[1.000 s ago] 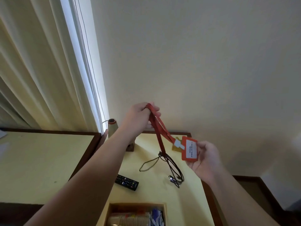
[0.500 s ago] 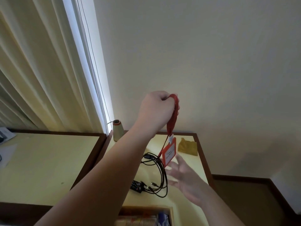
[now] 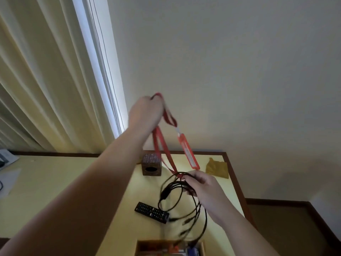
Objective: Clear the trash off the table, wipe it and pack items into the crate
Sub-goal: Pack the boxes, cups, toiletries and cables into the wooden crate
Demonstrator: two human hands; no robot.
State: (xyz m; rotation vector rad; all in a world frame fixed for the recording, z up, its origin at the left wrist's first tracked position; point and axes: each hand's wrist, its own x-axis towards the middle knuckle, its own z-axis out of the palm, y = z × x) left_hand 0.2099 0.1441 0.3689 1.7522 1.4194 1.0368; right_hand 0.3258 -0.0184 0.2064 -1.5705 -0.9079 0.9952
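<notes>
Head view: left hand [image 3: 145, 112] grips the red lanyard [image 3: 162, 145], right hand [image 3: 204, 187] grips the black cable [image 3: 184, 206]; remote [image 3: 151, 212], wooden box [image 3: 151, 164] and cloth [image 3: 217, 168] remain outside the part-filled crate [image 3: 171, 248].

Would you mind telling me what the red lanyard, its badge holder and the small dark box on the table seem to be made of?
The lanyard looks like flat woven fabric: it hangs limp in matte bands. The badge holder seems to be glossy red plastic, stiff and flat, though motion blur leaves this open. The box appears to be dark carved wood, with a patterned top and an oval opening.
</notes>
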